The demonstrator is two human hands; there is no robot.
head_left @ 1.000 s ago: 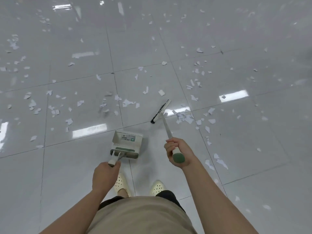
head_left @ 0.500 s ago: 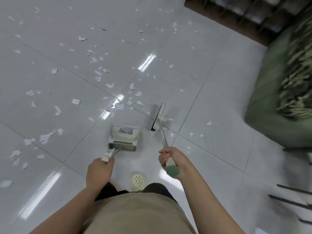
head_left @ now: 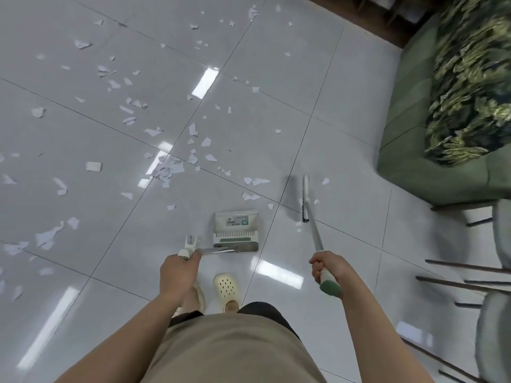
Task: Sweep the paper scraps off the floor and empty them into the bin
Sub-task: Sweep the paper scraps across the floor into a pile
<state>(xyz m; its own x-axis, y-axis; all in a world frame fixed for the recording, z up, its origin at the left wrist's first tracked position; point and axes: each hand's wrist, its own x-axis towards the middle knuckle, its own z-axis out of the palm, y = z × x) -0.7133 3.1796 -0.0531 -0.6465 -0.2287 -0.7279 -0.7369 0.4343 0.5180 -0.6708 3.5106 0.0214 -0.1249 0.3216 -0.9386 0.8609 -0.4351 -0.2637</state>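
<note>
Two hands are busy: the right hand (head_left: 327, 268) grips the broom (head_left: 311, 217) by its green-capped handle, and the left hand (head_left: 178, 272) holds the dustpan (head_left: 236, 230) by its slim metal stem. Since a second ago the view has swung right and the broom head has shifted out toward the green sofa (head_left: 442, 114), likely starting a fresh stroke. Torn white paper scraps (head_left: 166, 170) lie thin and ragged across the glossy grey tiled floor (head_left: 345, 134); no bin shows.
</note>
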